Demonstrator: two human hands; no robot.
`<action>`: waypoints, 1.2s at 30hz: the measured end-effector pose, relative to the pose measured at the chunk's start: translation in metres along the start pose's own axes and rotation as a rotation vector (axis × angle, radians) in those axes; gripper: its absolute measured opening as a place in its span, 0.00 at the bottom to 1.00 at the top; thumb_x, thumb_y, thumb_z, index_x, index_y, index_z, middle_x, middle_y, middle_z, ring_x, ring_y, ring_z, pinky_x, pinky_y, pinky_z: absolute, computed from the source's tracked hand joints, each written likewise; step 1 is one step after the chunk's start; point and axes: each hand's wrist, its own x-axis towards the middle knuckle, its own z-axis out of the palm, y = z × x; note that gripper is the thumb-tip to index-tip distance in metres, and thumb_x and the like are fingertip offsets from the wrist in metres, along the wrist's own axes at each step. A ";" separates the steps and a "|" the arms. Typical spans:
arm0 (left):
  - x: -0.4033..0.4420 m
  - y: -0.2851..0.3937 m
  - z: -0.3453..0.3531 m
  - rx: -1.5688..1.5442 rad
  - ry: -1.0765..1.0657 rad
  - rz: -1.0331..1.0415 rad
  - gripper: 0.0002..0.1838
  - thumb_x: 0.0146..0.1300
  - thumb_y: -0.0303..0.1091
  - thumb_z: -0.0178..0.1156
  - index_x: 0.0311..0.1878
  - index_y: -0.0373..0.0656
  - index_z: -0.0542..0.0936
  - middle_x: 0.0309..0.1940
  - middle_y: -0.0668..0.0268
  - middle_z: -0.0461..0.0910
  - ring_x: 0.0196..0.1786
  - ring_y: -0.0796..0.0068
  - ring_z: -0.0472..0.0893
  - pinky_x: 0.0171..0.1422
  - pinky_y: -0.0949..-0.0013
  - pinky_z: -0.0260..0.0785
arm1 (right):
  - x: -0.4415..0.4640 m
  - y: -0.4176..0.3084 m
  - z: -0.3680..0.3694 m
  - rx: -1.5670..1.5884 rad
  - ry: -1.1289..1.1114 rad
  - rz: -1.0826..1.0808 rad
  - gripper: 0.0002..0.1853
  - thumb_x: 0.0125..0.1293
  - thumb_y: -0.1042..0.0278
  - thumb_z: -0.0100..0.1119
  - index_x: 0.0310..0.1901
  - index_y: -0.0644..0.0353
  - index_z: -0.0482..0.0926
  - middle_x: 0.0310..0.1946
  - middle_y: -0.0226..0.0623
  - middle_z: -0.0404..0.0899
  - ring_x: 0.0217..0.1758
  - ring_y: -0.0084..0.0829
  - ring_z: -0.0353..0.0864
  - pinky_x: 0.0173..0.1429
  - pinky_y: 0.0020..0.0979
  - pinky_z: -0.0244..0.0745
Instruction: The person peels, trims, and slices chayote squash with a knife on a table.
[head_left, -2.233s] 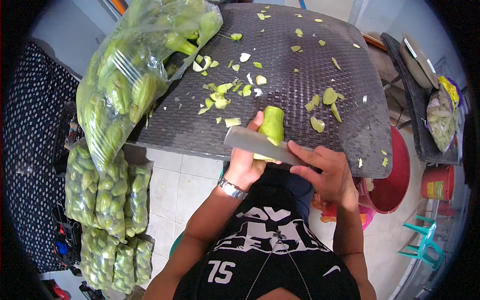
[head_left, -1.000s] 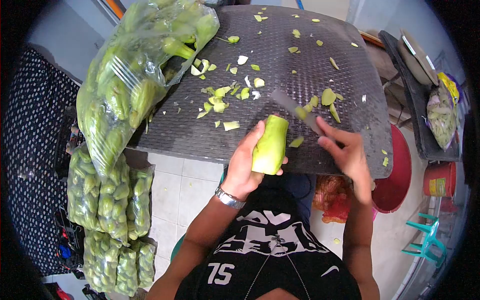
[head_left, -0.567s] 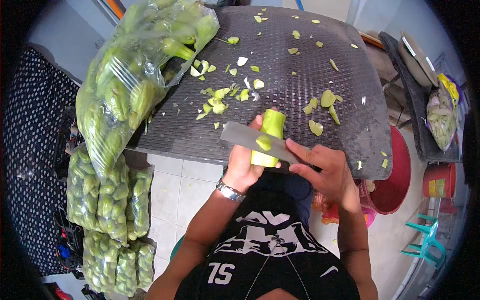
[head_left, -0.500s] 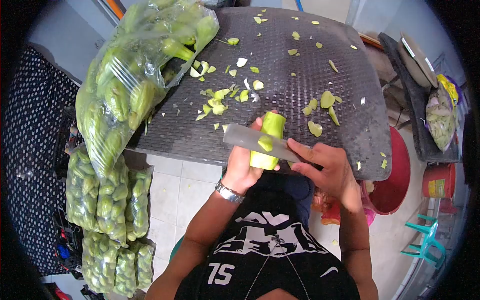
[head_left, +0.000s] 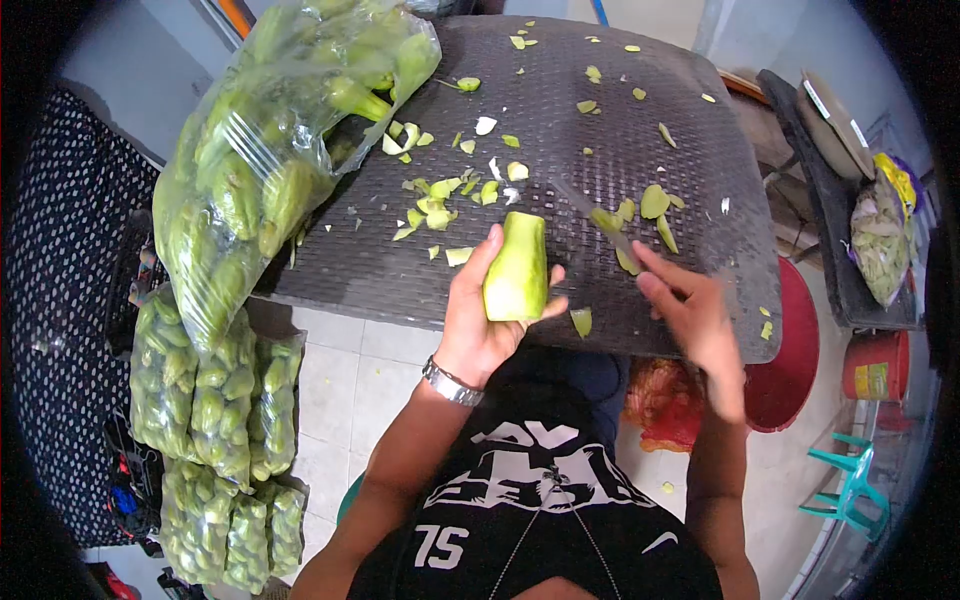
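A pale green peeled vegetable (head_left: 517, 270) rests upright in my left hand (head_left: 478, 325), its fingers wrapped around it. To the right, my right hand (head_left: 690, 305) grips a knife (head_left: 618, 238) by the handle, with the blurred blade pointing up and left over the table. A thin green slice clings to the blade. Another slice (head_left: 581, 321) is near the table's front edge, between my hands. Cut pieces of peel (head_left: 436, 205) lie scattered on the dark woven-pattern table (head_left: 600, 130).
A large clear bag of green vegetables (head_left: 240, 180) covers the table's left side. More filled bags (head_left: 220, 410) are on the floor at left. A red tub (head_left: 790, 350), a green stool (head_left: 850, 487) and a side table (head_left: 815, 170) with a bag (head_left: 880, 240) stand at right.
The knife has come off the vegetable and swung right and away with my right hand. My left hand has turned the vegetable more upright and shifted slightly left. A slice now appears near the front edge.
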 end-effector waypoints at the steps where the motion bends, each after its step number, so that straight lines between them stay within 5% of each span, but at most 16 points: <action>1: 0.005 -0.001 0.001 -0.028 0.027 0.026 0.27 0.76 0.56 0.56 0.62 0.41 0.77 0.50 0.55 0.82 0.51 0.55 0.85 0.56 0.47 0.84 | -0.005 0.000 0.011 0.009 0.042 -0.143 0.22 0.73 0.62 0.67 0.66 0.51 0.82 0.54 0.47 0.88 0.47 0.29 0.89 0.52 0.33 0.81; 4: 0.012 -0.006 -0.004 -0.048 -0.002 0.078 0.24 0.73 0.53 0.63 0.58 0.42 0.80 0.49 0.57 0.84 0.53 0.57 0.84 0.62 0.47 0.80 | -0.024 -0.020 0.035 -0.111 0.060 -0.434 0.24 0.70 0.58 0.70 0.67 0.44 0.82 0.38 0.41 0.88 0.29 0.35 0.83 0.38 0.35 0.80; 10: 0.006 -0.006 0.004 -0.052 -0.018 0.039 0.22 0.71 0.54 0.64 0.53 0.43 0.83 0.39 0.58 0.86 0.42 0.59 0.87 0.53 0.58 0.82 | -0.037 -0.028 0.058 -0.441 0.086 -0.658 0.28 0.66 0.43 0.68 0.68 0.36 0.81 0.22 0.32 0.68 0.21 0.32 0.76 0.24 0.35 0.73; 14: 0.004 -0.009 0.012 -0.076 0.032 0.026 0.24 0.69 0.58 0.65 0.50 0.45 0.82 0.35 0.59 0.86 0.36 0.65 0.87 0.44 0.64 0.82 | -0.039 -0.032 0.057 -0.482 0.064 -0.616 0.28 0.68 0.43 0.66 0.68 0.34 0.80 0.23 0.32 0.69 0.21 0.33 0.76 0.25 0.36 0.74; 28: 0.006 -0.018 0.003 -0.118 0.100 0.115 0.23 0.72 0.54 0.60 0.56 0.44 0.82 0.43 0.60 0.86 0.43 0.59 0.87 0.49 0.56 0.82 | -0.021 -0.017 0.052 -0.348 0.057 -0.608 0.26 0.65 0.51 0.73 0.66 0.36 0.83 0.22 0.35 0.72 0.21 0.36 0.77 0.28 0.38 0.74; 33: -0.014 -0.009 0.012 -0.073 0.011 0.024 0.24 0.76 0.53 0.56 0.58 0.41 0.81 0.45 0.58 0.85 0.46 0.57 0.85 0.50 0.57 0.80 | 0.008 0.020 0.030 -0.113 0.188 -0.438 0.23 0.69 0.59 0.71 0.65 0.45 0.84 0.38 0.39 0.89 0.28 0.28 0.83 0.37 0.31 0.79; 36: -0.004 -0.007 0.009 -0.109 0.058 -0.002 0.25 0.76 0.54 0.56 0.59 0.42 0.81 0.46 0.60 0.85 0.47 0.58 0.85 0.51 0.58 0.80 | 0.007 0.004 0.014 -0.001 0.067 -0.053 0.22 0.71 0.62 0.69 0.65 0.49 0.83 0.49 0.40 0.90 0.33 0.22 0.85 0.42 0.28 0.81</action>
